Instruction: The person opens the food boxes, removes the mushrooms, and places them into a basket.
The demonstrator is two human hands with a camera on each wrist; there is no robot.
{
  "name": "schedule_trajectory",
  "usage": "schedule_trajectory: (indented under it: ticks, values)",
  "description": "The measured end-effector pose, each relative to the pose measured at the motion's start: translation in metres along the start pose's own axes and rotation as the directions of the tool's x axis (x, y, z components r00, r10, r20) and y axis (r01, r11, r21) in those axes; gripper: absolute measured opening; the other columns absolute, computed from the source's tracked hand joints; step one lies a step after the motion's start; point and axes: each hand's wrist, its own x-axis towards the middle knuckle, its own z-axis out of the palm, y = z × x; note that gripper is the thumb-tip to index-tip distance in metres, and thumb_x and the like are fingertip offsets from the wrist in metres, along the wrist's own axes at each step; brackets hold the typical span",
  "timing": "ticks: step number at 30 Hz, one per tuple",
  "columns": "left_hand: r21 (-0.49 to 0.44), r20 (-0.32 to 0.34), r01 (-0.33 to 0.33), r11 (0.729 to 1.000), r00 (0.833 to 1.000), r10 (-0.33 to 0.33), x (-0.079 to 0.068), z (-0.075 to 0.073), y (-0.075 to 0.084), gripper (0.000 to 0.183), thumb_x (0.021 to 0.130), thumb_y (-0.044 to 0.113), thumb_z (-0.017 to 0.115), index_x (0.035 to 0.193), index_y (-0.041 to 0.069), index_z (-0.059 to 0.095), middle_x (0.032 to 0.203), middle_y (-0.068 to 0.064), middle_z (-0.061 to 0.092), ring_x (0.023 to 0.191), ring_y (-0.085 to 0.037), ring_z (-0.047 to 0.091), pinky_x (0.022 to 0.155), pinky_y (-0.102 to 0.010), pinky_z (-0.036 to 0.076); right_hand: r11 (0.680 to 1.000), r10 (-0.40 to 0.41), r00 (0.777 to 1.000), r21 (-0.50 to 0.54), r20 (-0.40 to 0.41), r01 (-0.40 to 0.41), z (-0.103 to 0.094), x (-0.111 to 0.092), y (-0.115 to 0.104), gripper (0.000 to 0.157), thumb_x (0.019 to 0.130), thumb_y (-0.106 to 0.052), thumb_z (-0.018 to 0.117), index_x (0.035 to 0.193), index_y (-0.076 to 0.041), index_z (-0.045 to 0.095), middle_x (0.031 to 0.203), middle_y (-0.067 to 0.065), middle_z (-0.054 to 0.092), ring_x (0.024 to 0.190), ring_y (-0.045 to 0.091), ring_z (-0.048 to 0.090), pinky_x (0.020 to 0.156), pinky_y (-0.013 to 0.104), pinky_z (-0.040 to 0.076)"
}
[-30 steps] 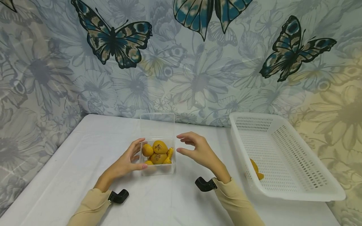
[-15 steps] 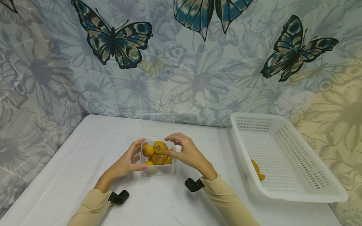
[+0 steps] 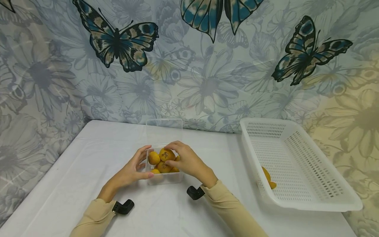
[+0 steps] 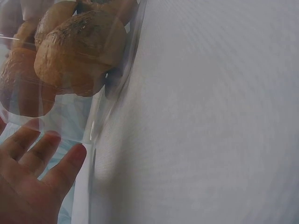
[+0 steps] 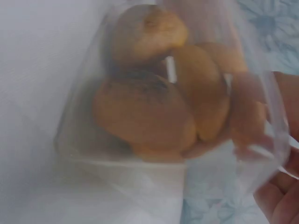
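A clear plastic box (image 3: 165,179) stands on the white table with its see-through lid (image 3: 164,119) raised at the back. Several yellow-orange fruits (image 3: 154,158) with brown marks fill it. My left hand (image 3: 130,171) holds the box's left side, thumb at the front corner and forefinger at the back one. In the left wrist view, fingertips (image 4: 77,151) reach the clear wall below the fruits (image 4: 79,51). Over the right part of the box is my right hand (image 3: 190,161), thumb and forefinger spread above the fruits. The right wrist view is blurred, with fruits (image 5: 145,109) seen through the wall.
To the right stands a large white perforated basket (image 3: 311,206), with a few orange fruits (image 3: 267,177) against its left wall. A butterfly-printed cloth backdrop (image 3: 204,82) hangs close behind the table (image 3: 118,138).
My right hand has moved left from beside the box to over the fruits inside it, covering those at the right. The left hand has kept its place on the box.
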Motion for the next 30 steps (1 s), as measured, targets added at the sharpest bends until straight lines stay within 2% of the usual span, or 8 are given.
schedule_trajectory:
  ticks: [3, 8, 11, 17, 23, 30]
  values:
    - [0.001, 0.001, 0.000, 1.000, 1.000, 0.000, 0.000, 0.000, 0.001, 0.092, 0.087, 0.015, 0.076, 0.157, 0.021, 0.015, 0.162, -0.024, 0.021, 0.148, -0.051, 0.016, 0.112, -0.073, 0.025, 0.996, -0.012, 1.000, -0.091, 0.020, 0.014, 0.003, 0.001, -0.003, 0.048, 0.089, -0.018, 0.075, 0.132, -0.005, 0.059, 0.132, 0.010, 0.060, 0.119, 0.024, 0.061, 0.101, 0.036, 0.053]
    - [-0.002, 0.001, 0.004, 1.000, 1.000, -0.004, 0.000, 0.000, 0.000, 0.094, 0.087, 0.016, 0.076, 0.157, 0.014, 0.014, 0.162, -0.024, 0.021, 0.149, -0.051, 0.016, 0.112, -0.073, 0.025, 0.995, -0.007, 1.000, -0.101, 0.017, 0.009, 0.004, 0.001, -0.005, 0.048, 0.090, -0.016, 0.074, 0.133, -0.004, 0.058, 0.133, 0.011, 0.061, 0.120, 0.024, 0.061, 0.102, 0.035, 0.053]
    - [-0.003, -0.001, 0.000, 1.000, 1.000, 0.000, 0.000, 0.000, -0.001, 0.094, 0.086, 0.016, 0.076, 0.157, 0.015, 0.014, 0.162, -0.024, 0.022, 0.149, -0.051, 0.016, 0.112, -0.073, 0.025, 0.997, 0.005, 1.000, -0.075, 0.004, -0.005, 0.003, 0.000, -0.004, 0.047, 0.090, -0.014, 0.074, 0.134, -0.003, 0.058, 0.133, 0.011, 0.061, 0.120, 0.024, 0.061, 0.101, 0.035, 0.053]
    - [0.008, -0.003, -0.003, 1.000, 1.000, 0.003, 0.000, 0.000, -0.001, 0.093, 0.086, 0.016, 0.076, 0.157, 0.023, 0.016, 0.161, -0.023, 0.023, 0.148, -0.051, 0.017, 0.112, -0.073, 0.025, 0.999, 0.018, 0.998, 0.033, -0.055, -0.016, -0.002, -0.005, -0.003, 0.045, 0.090, -0.013, 0.073, 0.132, -0.005, 0.060, 0.130, 0.009, 0.063, 0.112, 0.021, 0.063, 0.097, 0.037, 0.055]
    - [0.023, -0.004, -0.005, 1.000, 1.000, 0.005, -0.001, 0.000, -0.001, 0.092, 0.087, 0.016, 0.076, 0.157, 0.022, 0.016, 0.161, -0.023, 0.023, 0.148, -0.052, 0.018, 0.111, -0.072, 0.026, 0.988, 0.006, 0.994, 0.153, -0.105, 0.011, -0.010, -0.012, -0.004, 0.044, 0.088, -0.011, 0.073, 0.129, -0.005, 0.061, 0.125, 0.007, 0.065, 0.110, 0.018, 0.064, 0.096, 0.030, 0.056]
    - [0.018, -0.008, -0.003, 1.000, 1.000, 0.004, -0.001, 0.000, 0.000, 0.093, 0.087, 0.016, 0.076, 0.157, 0.022, 0.016, 0.161, -0.023, 0.023, 0.148, -0.051, 0.018, 0.112, -0.073, 0.026, 0.980, 0.026, 0.992, 0.201, -0.126, 0.000, -0.020, -0.021, -0.005, 0.044, 0.086, -0.007, 0.074, 0.128, -0.005, 0.061, 0.125, 0.007, 0.064, 0.112, 0.020, 0.064, 0.098, 0.028, 0.055]
